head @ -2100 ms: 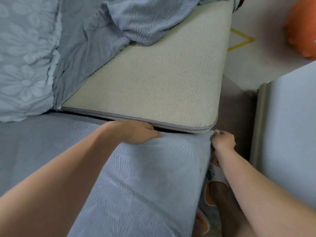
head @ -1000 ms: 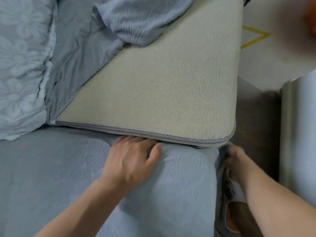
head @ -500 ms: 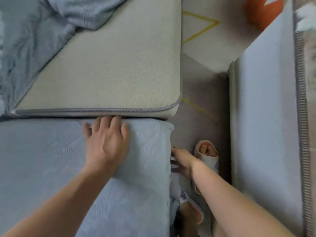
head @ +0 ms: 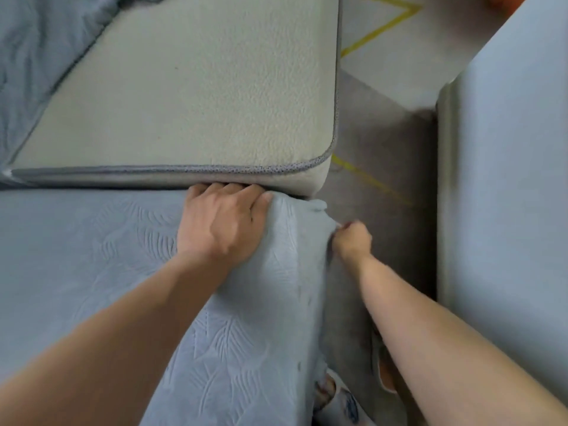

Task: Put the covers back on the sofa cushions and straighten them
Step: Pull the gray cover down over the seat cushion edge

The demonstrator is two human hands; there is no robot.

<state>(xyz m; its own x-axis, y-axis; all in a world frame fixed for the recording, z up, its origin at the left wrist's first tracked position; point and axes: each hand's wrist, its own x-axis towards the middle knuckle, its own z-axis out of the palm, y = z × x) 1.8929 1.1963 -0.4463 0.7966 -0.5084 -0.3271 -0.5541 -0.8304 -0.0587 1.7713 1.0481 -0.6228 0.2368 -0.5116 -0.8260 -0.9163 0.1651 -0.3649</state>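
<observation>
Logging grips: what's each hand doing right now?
Left hand: fingers tucked over the blue cover's edge, gripping it.
Right hand: pinching the cover's corner.

A pale blue-grey cushion cover with an embossed leaf pattern (head: 92, 241) lies stretched over the near sofa cushion, bunched at its far right corner. Beyond it, touching, the bare cream foam cushion with grey piping (head: 199, 93) lies flat, uncovered.
</observation>
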